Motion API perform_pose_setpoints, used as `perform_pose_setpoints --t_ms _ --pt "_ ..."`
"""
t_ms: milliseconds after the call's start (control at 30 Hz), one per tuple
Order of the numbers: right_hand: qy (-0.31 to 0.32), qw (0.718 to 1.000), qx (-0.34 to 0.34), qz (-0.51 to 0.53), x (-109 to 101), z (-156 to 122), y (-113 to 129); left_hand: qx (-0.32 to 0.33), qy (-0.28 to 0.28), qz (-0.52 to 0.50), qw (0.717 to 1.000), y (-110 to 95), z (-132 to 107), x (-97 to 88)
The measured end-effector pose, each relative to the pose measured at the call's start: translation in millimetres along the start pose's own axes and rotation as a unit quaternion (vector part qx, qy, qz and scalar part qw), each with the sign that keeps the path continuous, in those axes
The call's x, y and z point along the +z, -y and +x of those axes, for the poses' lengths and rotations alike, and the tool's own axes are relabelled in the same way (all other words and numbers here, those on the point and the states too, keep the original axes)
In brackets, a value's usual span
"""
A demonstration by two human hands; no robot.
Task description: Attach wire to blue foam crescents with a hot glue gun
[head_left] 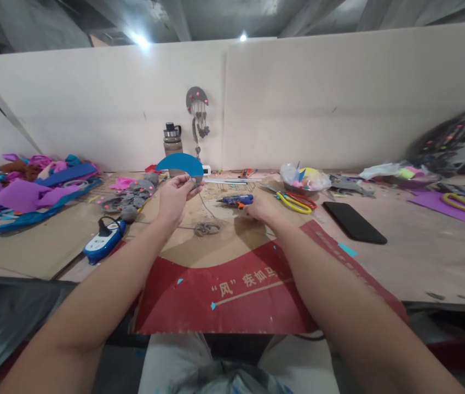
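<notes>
My left hand (177, 194) is raised above the cardboard sheet (199, 241) and pinches a blue half-round felt piece (179, 162) by its lower edge, with a grey piece behind it. My right hand (259, 208) rests low on the cardboard, fingers curled beside a blue glue gun (236, 201) with an orange trigger; whether it grips the gun I cannot make out. A small coil of grey cord (206, 229) lies between my hands.
A blue power strip (103, 242) sits at left near grey felt bits (131, 197). Purple and blue felt scraps (27, 191) pile far left. Yellow and red scissors (296, 201), a black phone (353, 222), a bowl of scraps (304, 178) and a bottle (172, 139) stand nearby.
</notes>
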State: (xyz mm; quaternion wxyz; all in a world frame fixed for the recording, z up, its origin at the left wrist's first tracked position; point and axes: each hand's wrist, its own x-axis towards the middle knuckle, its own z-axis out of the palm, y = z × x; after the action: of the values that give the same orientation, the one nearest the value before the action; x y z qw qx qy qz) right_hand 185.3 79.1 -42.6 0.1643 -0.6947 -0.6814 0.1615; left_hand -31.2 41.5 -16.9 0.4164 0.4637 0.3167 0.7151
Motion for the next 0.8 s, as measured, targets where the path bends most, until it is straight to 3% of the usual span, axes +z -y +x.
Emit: perform_pose_setpoints --t_ms 133,233,367,500,667,800 --pt "-0.082 0.985 -0.039 0.144 -9 -8 7 -0.002 -0.006 0.001 1.0 -1 -1 0.8" --pt "-0.14 0.94 -0.107 0.291 -15 -23 20 -0.008 -0.015 0.006 1.0 -2 -2 1.6" --pt "-0.139 0.888 -0.234 0.37 -17 -44 36 -0.015 -0.021 0.015 1.0 0 -1 -0.3" --pt "-0.1 0.869 -0.303 0.378 -15 -54 41 -0.015 -0.023 0.024 0.999 2 1 -1.8" --pt "-0.147 0.89 -0.319 0.29 -14 -57 40 -0.011 -0.022 0.024 0.999 3 1 -1.3" --pt "-0.166 0.891 -0.343 0.246 -15 -57 40 -0.005 -0.017 0.028 0.999 3 0 -1.4"
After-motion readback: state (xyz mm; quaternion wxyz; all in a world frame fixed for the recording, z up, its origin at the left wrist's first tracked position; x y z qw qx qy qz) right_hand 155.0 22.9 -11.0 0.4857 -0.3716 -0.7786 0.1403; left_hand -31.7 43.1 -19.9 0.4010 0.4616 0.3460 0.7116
